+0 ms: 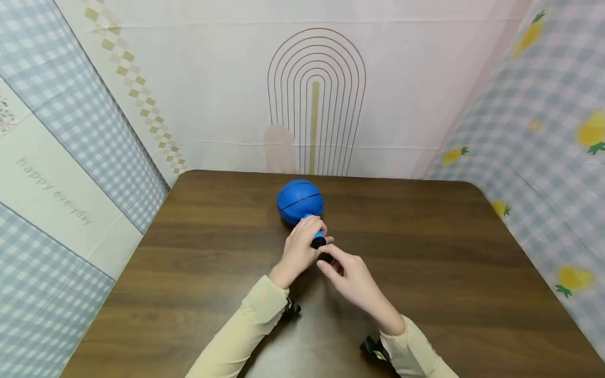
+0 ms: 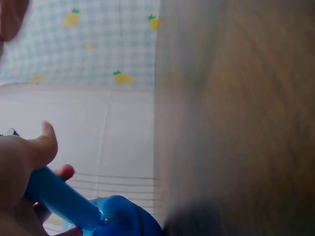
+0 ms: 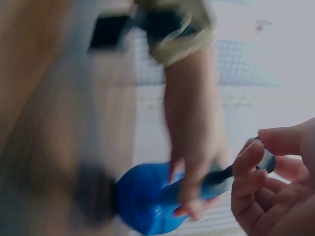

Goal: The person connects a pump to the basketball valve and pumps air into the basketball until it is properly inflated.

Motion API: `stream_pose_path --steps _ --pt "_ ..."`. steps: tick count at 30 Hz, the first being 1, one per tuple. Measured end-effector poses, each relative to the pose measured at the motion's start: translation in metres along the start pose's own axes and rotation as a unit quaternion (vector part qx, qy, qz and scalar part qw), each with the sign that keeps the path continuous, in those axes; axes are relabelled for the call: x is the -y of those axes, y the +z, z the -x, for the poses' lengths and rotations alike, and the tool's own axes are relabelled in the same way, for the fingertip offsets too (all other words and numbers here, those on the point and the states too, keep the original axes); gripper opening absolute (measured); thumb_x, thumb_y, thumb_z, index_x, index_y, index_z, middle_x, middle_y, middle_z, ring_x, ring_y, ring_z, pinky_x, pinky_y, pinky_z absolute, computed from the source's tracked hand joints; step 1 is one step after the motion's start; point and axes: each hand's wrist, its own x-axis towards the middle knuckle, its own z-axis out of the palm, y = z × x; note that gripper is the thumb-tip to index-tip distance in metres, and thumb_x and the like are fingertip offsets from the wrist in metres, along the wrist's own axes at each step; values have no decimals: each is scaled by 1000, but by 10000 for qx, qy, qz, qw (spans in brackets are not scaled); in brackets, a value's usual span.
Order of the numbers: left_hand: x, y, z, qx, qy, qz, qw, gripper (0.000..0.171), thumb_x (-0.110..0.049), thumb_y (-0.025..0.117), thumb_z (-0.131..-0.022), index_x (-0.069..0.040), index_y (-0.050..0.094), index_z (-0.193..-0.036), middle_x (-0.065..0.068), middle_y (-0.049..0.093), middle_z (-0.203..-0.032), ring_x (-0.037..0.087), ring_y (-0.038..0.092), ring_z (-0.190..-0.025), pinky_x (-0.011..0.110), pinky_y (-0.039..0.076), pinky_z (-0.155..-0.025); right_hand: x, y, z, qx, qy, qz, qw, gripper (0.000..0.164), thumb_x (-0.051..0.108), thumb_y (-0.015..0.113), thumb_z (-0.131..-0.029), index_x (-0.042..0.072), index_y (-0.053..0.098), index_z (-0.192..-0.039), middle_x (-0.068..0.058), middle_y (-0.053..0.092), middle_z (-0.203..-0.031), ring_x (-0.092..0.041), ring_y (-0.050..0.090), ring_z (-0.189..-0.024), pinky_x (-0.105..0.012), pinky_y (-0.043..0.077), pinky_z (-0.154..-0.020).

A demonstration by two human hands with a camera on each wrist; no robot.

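A blue ball with dark seam lines (image 1: 300, 201) rests on the wooden table. My left hand (image 1: 299, 248) grips the blue barrel of a hand pump (image 2: 64, 196), whose far end meets the ball. In the left wrist view the thumb sticks up off the barrel. Just behind it, my right hand (image 1: 353, 275) pinches the pump's black handle (image 3: 267, 161) between thumb and fingers. A dark rod (image 3: 224, 174) shows between handle and barrel in the right wrist view. Whether a needle sits in the ball is hidden.
The brown wooden table (image 1: 212, 226) has rounded far corners. A white cloth with an arch pattern (image 1: 387, 94) hangs behind it. Checked cloths hang at the left (image 1: 61, 68) and right (image 1: 534, 173). Black straps sit at both wrists.
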Motion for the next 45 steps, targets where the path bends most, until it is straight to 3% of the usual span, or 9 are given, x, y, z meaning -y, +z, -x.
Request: stream_pose_path --steps 4,9,16,24,28,31,35,40,45 --pt "6 -3 -4 -99 -267 -26 9996 21 -25 71 -87 -14 54 -86 -1 58 -90 17 58 -97 31 51 -76 26 -9 17 162 -113 -67 9998 11 19 62 -94 18 62 -105 12 51 -67 7 43 -57 -17 42 -53" --pt "5 -4 -2 43 -175 257 9995 19 -25 70 -88 -13 55 -88 2 64 -108 19 58 -117 33 54 -88 39 -12 27 44 -637 144 9979 11 14 63 -92 20 62 -102 13 50 -67 9 40 -57 -13 40 -53" --pt "-3 -1 13 89 -293 715 9970 19 -23 70 -88 -13 54 -88 3 64 -111 22 53 -129 42 53 -95 15 5 8 -264 -567 526 9967 12 15 70 -86 20 66 -97 12 51 -58 8 40 -52 -14 35 -51" --pt "-9 -2 22 95 -123 -61 9999 26 10 64 -79 -13 56 -89 4 64 -107 20 53 -128 46 38 -112 -16 18 -9 -124 -89 434 9989 13 15 69 -87 16 70 -99 7 56 -63 2 45 -53 -17 41 -53" --pt "-6 0 21 96 -149 -182 9997 13 -12 69 -88 -15 55 -88 1 64 -105 18 54 -128 46 39 -111 -11 15 -5 -162 -211 520 9983 12 15 69 -88 14 69 -100 6 58 -66 1 46 -56 -17 42 -56" --pt "0 1 17 -105 -139 -237 9996 19 -26 70 -88 -15 55 -86 -1 64 -100 18 56 -123 38 43 -108 1 9 1 -190 -268 626 9975 11 16 67 -90 14 69 -101 8 56 -68 3 43 -56 -17 40 -55" --pt "7 -1 8 -307 -147 -193 9992 21 -24 72 -86 -13 55 -84 0 62 -95 18 60 -113 29 51 -93 26 -3 17 -141 -409 620 9971 11 18 65 -91 18 67 -102 13 56 -72 6 40 -57 -13 39 -55" --pt "8 -2 6 -262 32 64 9996 20 -23 73 -86 -11 56 -88 1 61 -96 19 60 -104 31 52 -85 41 -9 31 -387 -994 791 9911 17 13 69 -87 19 67 -102 15 60 -79 8 44 -61 -8 39 -57" --pt "5 2 13 -154 -76 430 9989 21 -18 74 -85 -11 54 -85 3 64 -104 24 57 -124 35 55 -86 29 2 25 -658 -1286 1044 9840 18 10 74 -80 19 69 -94 12 65 -76 6 49 -61 -9 40 -57"
